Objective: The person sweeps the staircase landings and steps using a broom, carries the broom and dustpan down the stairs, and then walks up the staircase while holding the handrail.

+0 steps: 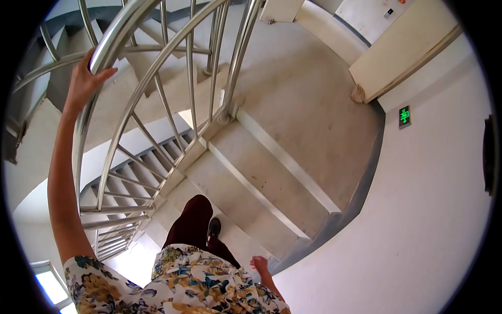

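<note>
Stretched up along the left side, my left hand (83, 86) rests on the shiny metal handrail (117, 39). Its thumb lies across the rail and the other fingers curl over the far side, partly hidden. Low beside my body hangs my right hand (259, 264), fingers loosely bent and slightly apart, with nothing visible in it. It is nearest to the floral shirt (193, 282) and the lower steps. One leg in dark red trousers (191, 222) is bent forward, and a dark shoe (214, 228) is on a step.
Concrete steps (246, 183) lead up to a curved landing (314, 99). Metal balusters (191, 78) line the left side, with another flight (130, 178) below. A white wall (408, 209) bounds the right, bearing a green exit sign (404, 117). An open door (402, 47) stands beyond.
</note>
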The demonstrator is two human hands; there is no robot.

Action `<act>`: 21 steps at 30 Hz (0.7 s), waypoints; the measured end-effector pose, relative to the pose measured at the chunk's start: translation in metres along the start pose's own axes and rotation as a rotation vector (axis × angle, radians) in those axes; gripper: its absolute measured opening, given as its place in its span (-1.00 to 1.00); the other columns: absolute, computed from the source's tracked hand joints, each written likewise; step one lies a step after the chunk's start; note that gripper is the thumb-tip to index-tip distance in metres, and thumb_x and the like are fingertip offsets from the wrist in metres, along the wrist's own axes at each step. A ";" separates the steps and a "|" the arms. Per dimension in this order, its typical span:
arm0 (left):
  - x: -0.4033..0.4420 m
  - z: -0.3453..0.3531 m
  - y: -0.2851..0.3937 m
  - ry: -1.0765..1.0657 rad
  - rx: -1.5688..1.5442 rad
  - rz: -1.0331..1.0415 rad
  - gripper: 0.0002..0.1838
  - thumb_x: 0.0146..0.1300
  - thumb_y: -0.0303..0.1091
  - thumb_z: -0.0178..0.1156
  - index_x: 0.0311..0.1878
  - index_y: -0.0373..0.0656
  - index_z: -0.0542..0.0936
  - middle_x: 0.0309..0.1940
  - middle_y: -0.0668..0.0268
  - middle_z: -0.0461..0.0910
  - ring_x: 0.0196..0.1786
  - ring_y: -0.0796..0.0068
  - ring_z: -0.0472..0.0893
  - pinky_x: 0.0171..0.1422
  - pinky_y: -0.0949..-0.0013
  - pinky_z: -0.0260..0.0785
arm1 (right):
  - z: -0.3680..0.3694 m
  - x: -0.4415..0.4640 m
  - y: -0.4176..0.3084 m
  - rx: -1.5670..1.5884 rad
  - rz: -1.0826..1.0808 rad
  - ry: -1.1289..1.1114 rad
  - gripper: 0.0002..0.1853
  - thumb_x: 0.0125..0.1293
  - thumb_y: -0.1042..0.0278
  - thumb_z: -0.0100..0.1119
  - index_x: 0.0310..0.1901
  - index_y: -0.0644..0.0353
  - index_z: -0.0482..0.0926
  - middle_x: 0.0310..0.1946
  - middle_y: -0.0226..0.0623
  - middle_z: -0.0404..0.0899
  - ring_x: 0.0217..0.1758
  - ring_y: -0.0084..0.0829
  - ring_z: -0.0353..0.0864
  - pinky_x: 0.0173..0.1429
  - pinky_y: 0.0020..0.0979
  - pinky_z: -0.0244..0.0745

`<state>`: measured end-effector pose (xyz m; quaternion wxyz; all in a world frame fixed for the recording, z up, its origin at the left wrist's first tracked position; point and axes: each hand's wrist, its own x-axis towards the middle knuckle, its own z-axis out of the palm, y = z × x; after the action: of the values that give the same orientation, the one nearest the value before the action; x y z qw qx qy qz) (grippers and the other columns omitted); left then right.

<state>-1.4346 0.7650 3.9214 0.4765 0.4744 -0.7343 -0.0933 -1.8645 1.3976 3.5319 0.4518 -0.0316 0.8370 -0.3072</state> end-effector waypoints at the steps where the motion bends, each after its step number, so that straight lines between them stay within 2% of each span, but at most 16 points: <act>1: 0.001 -0.003 -0.001 -0.002 0.001 -0.008 -0.31 -0.09 -0.16 0.41 0.07 -0.38 0.45 -0.26 0.10 0.60 -0.24 0.40 0.60 -0.07 0.38 0.40 | 0.000 -0.014 -0.003 -0.018 0.066 -0.022 -0.81 0.19 0.35 0.01 -0.24 0.22 0.57 -0.50 -0.26 0.61 -0.54 -0.45 0.60 -0.55 -0.45 0.50; 2: 0.003 -0.008 -0.001 0.001 -0.001 -0.011 -0.31 -0.10 -0.16 0.41 0.07 -0.38 0.44 -0.26 0.08 0.61 -0.24 0.39 0.60 -0.06 0.37 0.40 | 0.001 -0.020 -0.003 -0.020 0.064 -0.012 -0.80 0.19 0.36 -0.01 -0.23 0.22 0.57 -0.48 -0.26 0.61 -0.55 -0.42 0.61 -0.54 -0.43 0.51; 3: 0.004 -0.018 0.015 -0.071 -0.021 -0.102 -0.30 -0.09 -0.20 0.39 0.11 -0.37 0.42 -0.24 0.12 0.60 -0.18 0.40 0.56 0.04 0.35 0.34 | 0.002 -0.030 -0.013 -0.048 0.102 0.010 -0.80 0.19 0.37 -0.02 -0.23 0.21 0.57 -0.46 -0.25 0.61 -0.54 -0.41 0.61 -0.53 -0.42 0.52; 4: 0.006 -0.025 0.018 -0.049 -0.032 -0.070 -0.30 -0.11 -0.23 0.40 0.10 -0.38 0.42 -0.25 0.11 0.60 -0.19 0.39 0.57 0.03 0.35 0.35 | 0.002 -0.034 -0.020 -0.058 0.109 0.028 -0.80 0.18 0.38 -0.02 -0.24 0.22 0.57 -0.46 -0.25 0.62 -0.54 -0.41 0.62 -0.54 -0.42 0.52; 8: 0.017 -0.047 0.034 -0.001 -0.021 -0.068 -0.27 -0.17 -0.25 0.41 0.11 -0.37 0.41 -0.24 0.04 0.60 -0.18 0.31 0.59 0.02 0.32 0.37 | 0.001 -0.021 -0.063 -0.021 -0.063 0.132 -0.81 0.16 0.40 0.01 -0.24 0.25 0.57 -0.49 -0.25 0.60 -0.55 -0.41 0.61 -0.54 -0.43 0.50; 10: 0.027 -0.049 0.030 0.039 -0.002 -0.038 -0.27 -0.19 -0.26 0.42 0.10 -0.36 0.41 -0.25 0.00 0.60 -0.20 0.26 0.62 -0.01 0.31 0.39 | 0.007 -0.006 -0.114 -0.068 -0.380 0.242 -0.81 0.20 0.38 0.06 -0.21 0.27 0.53 -0.45 -0.27 0.57 -0.46 -0.41 0.64 -0.50 -0.47 0.53; 11: 0.032 -0.049 0.029 0.042 0.006 -0.044 -0.26 -0.21 -0.27 0.42 0.10 -0.35 0.41 -0.24 0.00 0.60 -0.19 0.24 0.62 -0.01 0.30 0.39 | 0.008 0.005 -0.145 -0.067 -0.404 0.246 -0.81 0.20 0.38 0.06 -0.21 0.27 0.53 -0.45 -0.27 0.57 -0.46 -0.41 0.64 -0.50 -0.47 0.53; 13: 0.049 -0.053 0.036 0.011 -0.033 -0.103 -0.24 -0.26 -0.30 0.42 0.11 -0.33 0.40 -0.19 -0.02 0.58 -0.13 0.18 0.59 0.05 0.26 0.36 | 0.016 0.011 -0.242 0.047 -0.535 0.287 -0.82 0.24 0.34 0.09 -0.21 0.27 0.53 -0.43 -0.30 0.56 -0.44 -0.44 0.64 -0.49 -0.50 0.54; 15: 0.062 -0.050 0.018 0.033 -0.019 -0.128 -0.22 -0.27 -0.30 0.42 0.13 -0.32 0.39 -0.16 -0.02 0.57 -0.10 0.14 0.56 0.08 0.24 0.33 | 0.018 0.033 -0.338 0.108 -0.795 0.269 -0.83 0.28 0.31 0.09 -0.23 0.25 0.52 -0.45 -0.34 0.55 -0.43 -0.47 0.61 -0.43 -0.51 0.52; 17: 0.084 -0.040 0.010 0.058 -0.008 -0.156 -0.20 -0.28 -0.30 0.42 0.14 -0.30 0.38 -0.14 -0.02 0.55 -0.07 0.10 0.53 0.11 0.21 0.30 | 0.019 0.060 -0.457 -0.020 -1.084 0.386 -0.83 0.29 0.28 0.10 -0.26 0.21 0.52 -0.47 -0.41 0.51 -0.43 -0.55 0.52 -0.36 -0.53 0.46; 19: 0.109 -0.037 0.014 0.003 0.103 -0.257 -0.14 -0.30 -0.33 0.41 0.20 -0.34 0.33 -0.11 -0.06 0.53 -0.03 0.11 0.50 0.15 0.21 0.27 | 0.037 -0.001 -0.626 -0.017 -1.294 0.446 -0.81 0.30 0.22 0.10 -0.31 0.17 0.51 -0.51 -0.48 0.46 -0.44 -0.64 0.40 -0.34 -0.55 0.35; 20: 0.122 -0.029 -0.002 0.026 0.055 -0.252 -0.11 -0.33 -0.26 0.46 0.20 -0.23 0.35 -0.09 0.01 0.51 -0.05 0.06 0.46 0.13 0.15 0.26 | 0.051 -0.016 -0.708 0.121 -1.432 0.480 -0.80 0.32 0.19 0.09 -0.34 0.15 0.50 -0.53 -0.52 0.42 -0.44 -0.69 0.35 -0.36 -0.56 0.30; 21: 0.133 -0.024 -0.018 0.061 0.086 -0.244 -0.10 -0.33 -0.22 0.47 0.20 -0.22 0.35 -0.07 0.01 0.50 -0.04 0.06 0.45 0.12 0.15 0.26 | 0.053 -0.031 -0.786 0.179 -1.438 0.488 -0.82 0.32 0.22 0.08 -0.33 0.14 0.50 -0.53 -0.54 0.42 -0.42 -0.70 0.35 -0.36 -0.57 0.30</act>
<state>-1.4174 0.6587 4.0049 0.4629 0.5827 -0.6597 -0.1043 -1.9822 0.7458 3.9604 -0.0561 -0.4633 0.6583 -0.5906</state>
